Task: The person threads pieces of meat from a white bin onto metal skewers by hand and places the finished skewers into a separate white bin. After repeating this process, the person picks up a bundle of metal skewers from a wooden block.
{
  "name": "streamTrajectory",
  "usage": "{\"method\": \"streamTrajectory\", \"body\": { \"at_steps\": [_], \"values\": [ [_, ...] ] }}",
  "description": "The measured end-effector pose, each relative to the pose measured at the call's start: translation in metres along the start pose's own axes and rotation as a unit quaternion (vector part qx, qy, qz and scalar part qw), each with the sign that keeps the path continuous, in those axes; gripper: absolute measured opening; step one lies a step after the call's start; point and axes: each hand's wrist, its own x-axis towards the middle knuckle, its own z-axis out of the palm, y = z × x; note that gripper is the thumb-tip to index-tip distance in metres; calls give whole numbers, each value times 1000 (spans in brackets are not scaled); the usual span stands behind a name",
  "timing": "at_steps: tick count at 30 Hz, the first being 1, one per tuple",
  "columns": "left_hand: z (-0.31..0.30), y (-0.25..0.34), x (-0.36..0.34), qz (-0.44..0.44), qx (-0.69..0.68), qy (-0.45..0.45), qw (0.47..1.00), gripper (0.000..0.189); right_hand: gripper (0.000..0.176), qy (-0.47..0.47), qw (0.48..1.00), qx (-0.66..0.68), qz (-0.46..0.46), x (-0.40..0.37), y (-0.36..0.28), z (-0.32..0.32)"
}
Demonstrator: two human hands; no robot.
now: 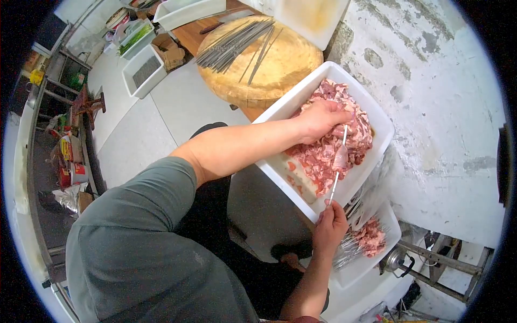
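My left hand [323, 119] reaches into a white tub [276, 112] of raw cut meat [360, 126]; its fingers are closed on a piece of meat at the upper end of a thin skewer [334, 188]. Partway along that skewer sits a pale pink meat piece [340, 160]. The skewer's lower end is held by my right hand [329, 223], at the tub's near edge, with its fingers pinched together. Below the tub, a second white tray [394, 229] holds skewers with meat [371, 237] on them.
A round wooden block [296, 59] carries many loose metal skewers [237, 46]. Behind it are a knife [211, 27] and a white bin [188, 12]. More containers [144, 71] stand on the floor at upper left. Shelving lines the left side; a metal pot [395, 259] is at lower right.
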Motion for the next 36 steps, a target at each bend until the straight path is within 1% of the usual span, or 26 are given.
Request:
{"method": "streamTrajectory", "body": {
  "at_steps": [1,3,7,8,10,12,15,16,18,19,22,25,27,30,31,34,36],
  "values": [
    [-1,-1,2,3,6,-8,1000,16,21,3,1000,3,-3,0,0,1],
    [-3,-3,5,-3,-34,4,999,16,21,9,1000,10,-9,-1,1,2],
    [0,-1,3,8,-84,16,996,16,20,26,999,-42,-24,0,4,1],
    [0,-1,4,11,-83,21,996,16,20,30,998,-54,-31,2,13,0],
    [1,-2,5,15,-83,32,996,16,18,31,997,-60,-32,2,10,2],
    [3,-1,3,25,-29,31,999,17,15,25,998,-47,-20,-2,2,5],
    [2,-4,2,30,29,10,999,17,15,30,995,-79,-56,-1,8,4],
    [2,-5,2,31,44,1,999,17,17,30,996,-74,-47,-1,8,3],
    [3,-7,2,26,25,18,999,17,23,31,997,-63,-27,0,8,4],
    [4,-8,2,23,16,26,999,17,23,31,998,-51,-29,1,8,4],
    [-1,-12,2,18,114,1,993,23,24,32,999,-20,-28,2,7,7],
    [5,-20,0,17,34,14,999,15,24,30,999,-11,-28,2,2,9],
    [4,-19,2,6,-21,10,1000,16,23,28,998,-24,-43,3,0,9],
    [2,-4,3,-19,-89,3,996,17,23,25,999,25,-15,1,-11,11],
    [2,2,2,-29,-110,0,994,18,23,27,999,16,-18,1,-11,12],
    [4,12,-2,-24,-115,29,993,18,24,30,999,-8,-26,2,-8,13],
    [-1,11,2,-28,-97,24,995,19,24,34,999,-20,-33,4,-1,12]
  ]
}}
